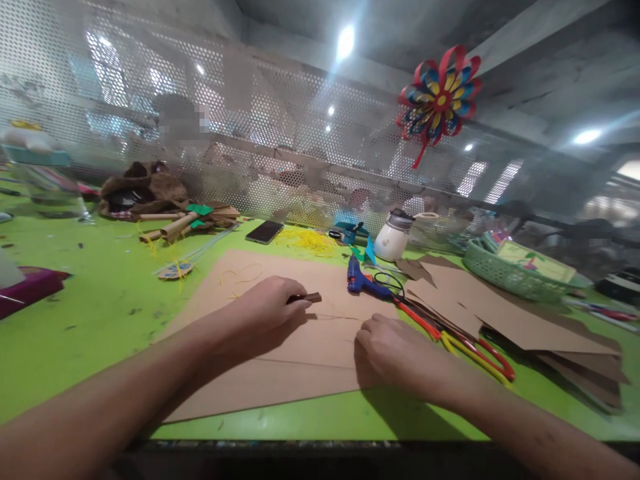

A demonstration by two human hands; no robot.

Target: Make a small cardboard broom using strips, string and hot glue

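My left hand (pixel 273 301) is closed around a small dark brown paper piece (pixel 313 297), whose end sticks out past the thumb. Just above the large brown paper sheet (pixel 220 373), a thin yellowish string (pixel 336 317) runs from below the left hand to my right hand (pixel 383 343). The right hand's thumb and fingers are pinched together on the string's end, low over the sheet's right part. A loose yellow string (pixel 240 280) curls on the sheet to the left. Close beyond the right hand lies a blue glue gun (pixel 367 283).
Scissors with red and yellow handles (pixel 480 360) and stacked brown paper (pixel 540 327) lie at right, before a green basket (pixel 520 273). Farther back are a phone (pixel 265 231), yellow shreds (pixel 307 241), a white bottle (pixel 393 237) and paper rolls (pixel 180 225). A perforated screen (pixel 280 147) stands behind.
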